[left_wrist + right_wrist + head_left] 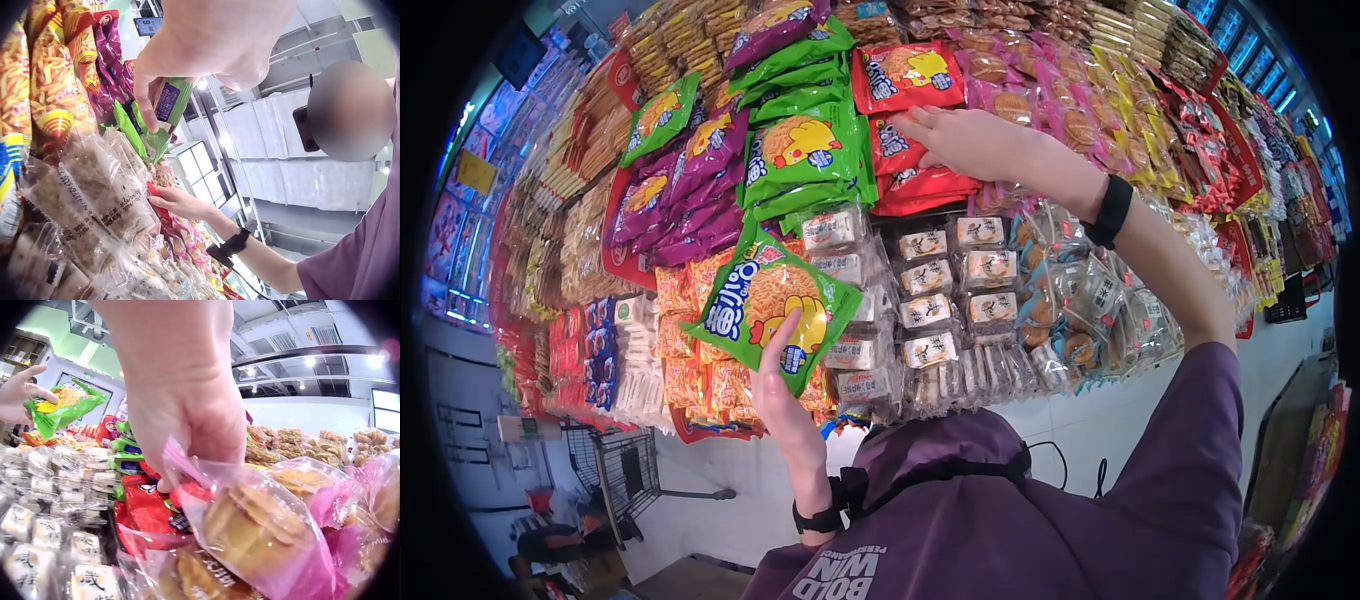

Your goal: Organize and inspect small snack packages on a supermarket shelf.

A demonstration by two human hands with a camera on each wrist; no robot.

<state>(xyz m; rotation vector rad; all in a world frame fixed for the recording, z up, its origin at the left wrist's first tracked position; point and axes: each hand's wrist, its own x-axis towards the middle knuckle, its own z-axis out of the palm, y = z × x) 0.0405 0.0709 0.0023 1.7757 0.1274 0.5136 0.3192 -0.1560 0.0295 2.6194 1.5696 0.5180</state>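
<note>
A green snack packet (775, 305) with a noodle picture and a cartoon chick is gripped in my left hand (782, 400), tilted over the front of the display. One finger lies across its printed face; in the left wrist view my fingers curl at the packet's edge. My right hand (980, 145) reaches into the stack of red snack packets (925, 190) of the same design. In the right wrist view its thumb presses at a red packet (147, 506), with the far fingers hidden behind the wrist. In the left wrist view my right hand pinches a red packet (159, 209).
Green packets (800, 155) and purple packets (690, 180) are stacked left of the red ones. Small white wrapped cakes (927, 310) line the front. Pink-wrapped pastries (250, 531) crowd beside my right hand. A shopping cart (625, 470) stands on the floor at lower left.
</note>
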